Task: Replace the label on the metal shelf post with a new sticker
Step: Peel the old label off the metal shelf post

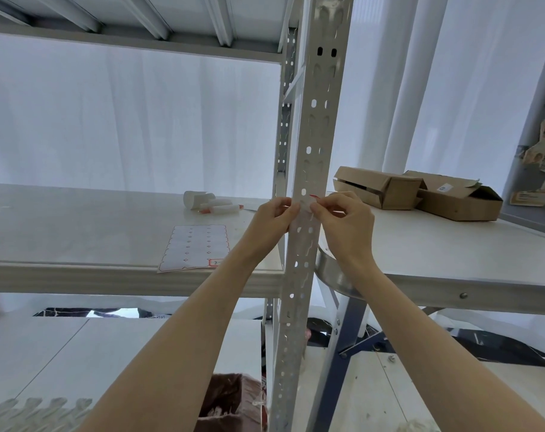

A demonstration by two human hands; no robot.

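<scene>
A perforated grey metal shelf post [315, 129] runs up the middle of the head view. At shelf height a small white label with a red edge [308, 203] lies against the post. My left hand [276, 218] pinches its left side and my right hand [343, 218] pinches its right side, fingertips meeting on the post. On the shelf board [78, 226] to the left lies a sticker sheet with a red border [196, 247], mostly peeled, with one sticker left at its lower right corner.
Several rolled white papers and red-tipped pens [212, 204] lie at the back of the shelf. Two open cardboard boxes [420, 191] sit on the white table [467, 260] to the right. A brown bin [230, 400] stands on the floor below.
</scene>
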